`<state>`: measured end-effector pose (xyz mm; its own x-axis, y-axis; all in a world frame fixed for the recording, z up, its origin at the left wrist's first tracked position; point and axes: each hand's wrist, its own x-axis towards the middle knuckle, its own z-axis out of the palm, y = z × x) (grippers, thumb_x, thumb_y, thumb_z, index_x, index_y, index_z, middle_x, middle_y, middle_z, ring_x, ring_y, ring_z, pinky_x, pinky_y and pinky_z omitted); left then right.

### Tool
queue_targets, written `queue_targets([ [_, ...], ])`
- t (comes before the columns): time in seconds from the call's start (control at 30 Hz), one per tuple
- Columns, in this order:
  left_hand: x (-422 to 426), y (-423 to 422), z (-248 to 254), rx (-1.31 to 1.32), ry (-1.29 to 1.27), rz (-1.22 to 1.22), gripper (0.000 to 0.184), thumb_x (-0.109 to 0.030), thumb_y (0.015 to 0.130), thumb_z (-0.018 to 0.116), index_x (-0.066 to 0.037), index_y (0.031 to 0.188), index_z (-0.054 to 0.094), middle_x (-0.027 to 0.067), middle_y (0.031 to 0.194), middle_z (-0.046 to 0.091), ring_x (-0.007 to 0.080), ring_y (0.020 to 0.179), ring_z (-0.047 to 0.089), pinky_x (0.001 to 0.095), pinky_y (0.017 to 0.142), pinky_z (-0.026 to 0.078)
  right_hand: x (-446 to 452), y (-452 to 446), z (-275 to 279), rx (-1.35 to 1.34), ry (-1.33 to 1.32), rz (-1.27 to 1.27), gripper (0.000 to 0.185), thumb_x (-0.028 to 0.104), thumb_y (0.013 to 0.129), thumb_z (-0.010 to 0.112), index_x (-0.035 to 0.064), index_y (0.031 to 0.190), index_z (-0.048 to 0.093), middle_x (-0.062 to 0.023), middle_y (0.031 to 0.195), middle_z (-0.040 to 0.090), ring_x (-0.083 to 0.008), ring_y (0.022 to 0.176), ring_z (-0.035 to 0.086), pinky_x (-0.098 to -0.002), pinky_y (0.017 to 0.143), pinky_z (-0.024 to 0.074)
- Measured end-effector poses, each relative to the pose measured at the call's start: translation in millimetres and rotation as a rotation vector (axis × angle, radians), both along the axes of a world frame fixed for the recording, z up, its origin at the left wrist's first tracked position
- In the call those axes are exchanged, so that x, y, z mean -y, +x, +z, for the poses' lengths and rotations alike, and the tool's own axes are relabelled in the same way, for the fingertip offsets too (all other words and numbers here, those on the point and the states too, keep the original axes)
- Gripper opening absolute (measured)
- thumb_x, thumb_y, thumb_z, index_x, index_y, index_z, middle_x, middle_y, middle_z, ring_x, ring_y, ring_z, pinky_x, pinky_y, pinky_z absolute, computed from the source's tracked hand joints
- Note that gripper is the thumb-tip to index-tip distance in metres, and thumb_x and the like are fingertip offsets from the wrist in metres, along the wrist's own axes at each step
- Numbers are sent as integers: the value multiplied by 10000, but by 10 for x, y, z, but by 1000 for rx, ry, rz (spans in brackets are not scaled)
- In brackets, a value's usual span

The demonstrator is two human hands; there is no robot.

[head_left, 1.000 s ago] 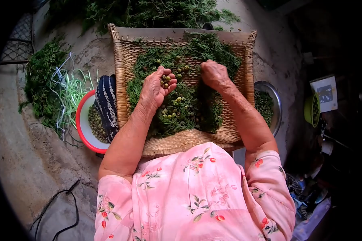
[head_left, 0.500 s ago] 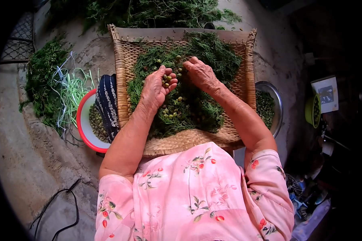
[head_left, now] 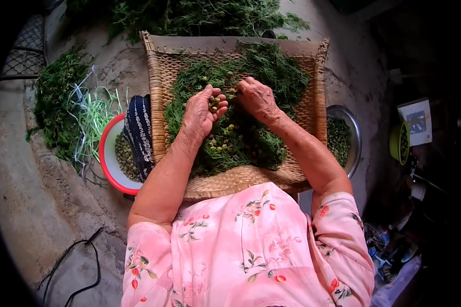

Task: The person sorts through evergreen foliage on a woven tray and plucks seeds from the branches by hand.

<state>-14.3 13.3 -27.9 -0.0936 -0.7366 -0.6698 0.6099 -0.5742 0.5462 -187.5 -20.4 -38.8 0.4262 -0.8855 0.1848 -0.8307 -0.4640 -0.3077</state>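
Note:
My left hand [head_left: 201,111] is cupped, palm up, around several small green-yellow cones [head_left: 214,105]. Close by on its right, my right hand [head_left: 258,100] has its fingers pinched together over the greenery; whatever is between the fingertips is hidden. Both hands are above a woven wicker scoop basket [head_left: 160,110]. Feathery green conifer sprigs [head_left: 279,71] cover much of its bottom, and loose cones [head_left: 219,147] lie among them below my hands.
Left of the basket is a red-rimmed white basin [head_left: 109,166] of cones, with a dark patterned cloth [head_left: 137,130] over its edge. A metal bowl [head_left: 356,128] of green cones sits right. Cut branches [head_left: 189,18] lie beyond; a black cable [head_left: 95,256] crosses the floor.
My right hand has moved slightly right and down, its fingers still pinched. My left hand stays cupped around the cones, almost unmoved. The whole view has shifted very slightly.

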Motion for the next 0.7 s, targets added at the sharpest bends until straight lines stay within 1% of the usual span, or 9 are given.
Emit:
queue_targets([
  [0.13,-1,-1,3,-3,-5,8,325,-324,926,504,-8,964,572,86,842,600,166,711,608,294,621,554,15,48,253,191,95,-75,98,101,771,607,41,849,606,-132,853,593,-292,797,603,-367,678,497],
  [0.23,11,3,4,-45,-22,3,336,-334,925,503,-7,965,569,88,838,598,169,712,607,305,646,560,48,114,446,821,740,42,179,148,800,640,36,938,625,-127,834,623,-250,756,613,-323,658,491],
  [0.27,11,0,34,-50,-17,3,345,-342,923,503,-6,971,568,89,840,598,170,714,607,308,653,561,64,115,421,819,740,44,179,148,800,640,36,938,625,-127,834,623,-250,756,613,-323,658,491],
  [0.33,2,3,70,-53,-13,5,353,-349,922,503,-6,977,567,89,842,599,171,715,608,311,661,561,113,106,291,572,332,93,148,127,797,624,42,919,623,-126,836,610,-281,784,611,-347,671,493],
  [0.37,0,5,78,-23,-3,3,357,-352,921,503,-7,981,570,86,844,603,170,717,609,307,652,559,128,81,227,331,240,91,181,79,783,597,66,963,610,-126,889,590,-319,835,602,-375,697,496],
  [0.4,-3,6,82,8,6,1,360,-355,921,503,-8,984,573,84,847,606,169,718,610,302,644,558,114,67,183,332,240,92,181,79,783,597,66,963,610,-126,889,590,-319,835,602,-375,697,496],
  [0.5,-4,20,43,5,5,4,354,-352,920,507,-12,987,581,80,840,611,164,703,611,287,612,552,83,35,107,19,147,141,271,29,771,545,97,1032,571,-135,993,560,-332,907,585,-394,726,494],
  [0.63,3,29,34,12,7,21,342,-342,922,507,-15,979,587,78,827,613,158,683,609,276,584,546,74,82,101,-14,138,133,205,34,771,541,69,972,569,-146,989,563,-333,916,582,-400,732,492],
  [0.7,7,29,34,16,7,29,335,-335,925,503,-15,974,587,78,822,615,155,673,608,278,579,546,72,95,59,-77,140,23,168,42,761,555,40,929,554,-162,991,560,-341,901,586,-404,737,493],
])
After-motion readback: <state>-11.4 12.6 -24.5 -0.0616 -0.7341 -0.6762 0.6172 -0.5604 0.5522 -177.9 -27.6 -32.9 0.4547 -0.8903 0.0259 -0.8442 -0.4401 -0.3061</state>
